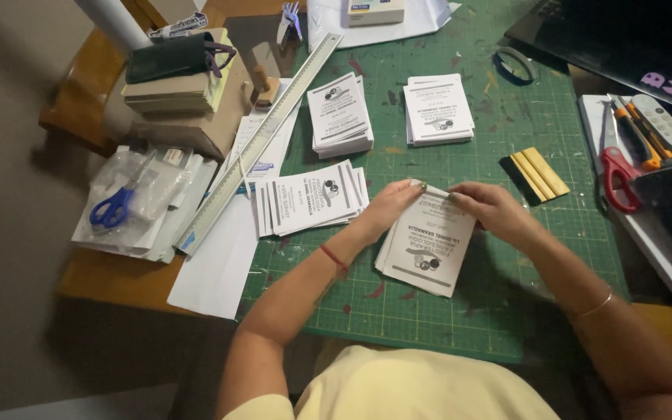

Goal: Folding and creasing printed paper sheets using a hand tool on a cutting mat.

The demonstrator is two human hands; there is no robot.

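Observation:
Both my hands meet over a green cutting mat [507, 140]. My left hand [389, 206] and my right hand [491, 208] pinch the far edge of the top white printed sheet of a small stack of leaflets [428, 253] lying in front of me. The sheet's far edge is curled up between my fingertips. A fanned pile of the same leaflets [309, 202] lies just left of my left hand. Two more neat stacks sit further back, one [340, 113] tilted and one [437, 109] squarer.
A long metal ruler [262, 144] runs diagonally at the left. Blue scissors [114, 206] rest on plastic bags. A yellow folding tool [538, 173], red scissors [616, 175], an orange cutter [635, 132] and a remote [663, 120] lie right. A laptop [624, 39] stands at the back.

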